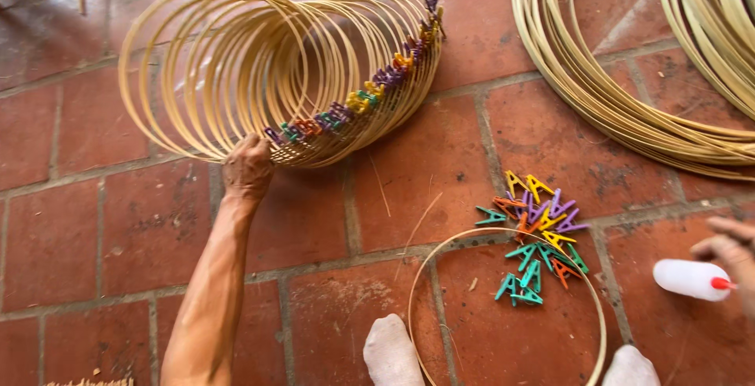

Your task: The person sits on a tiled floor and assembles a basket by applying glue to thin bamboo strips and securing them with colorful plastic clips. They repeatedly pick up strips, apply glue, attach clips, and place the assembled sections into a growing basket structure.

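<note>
Left hand: the left hand (pixel 247 167) is stretched out to the leaning row of thin pale bamboo hoops (pixel 283 71), fingers closed on the lower rim of the nearest hoops — a grip that seems to steady the row, which leans over toward the left.
Hoop row: it stands on the red brick floor (pixel 102 221) near the upper left edge of view; small coloured plastic clips (pixel 354 103) run along its lower right side, one per hoop as far as can be told, likely pinching each hoop's joint.
Right hand: the right hand (pixel 731 248), at the right edge and partly cut off, is curled around a small white squeeze bottle with a red nozzle (pixel 692 279), held on its side.
Bottle contents: hidden — the plastic is opaque.
Single hoop: one loose bamboo ring (pixel 429 276) lies flat on the floor by the lower edge, between two white-socked feet (pixel 391 352).
Loose clips: a heap of green, orange, yellow and purple clips (pixel 539 236) lies across that ring's upper rim, close to the right hand.
Coils: large coils of pale bamboo strip (pixel 613 95) lie at the upper right corner, well apart from both hands.
</note>
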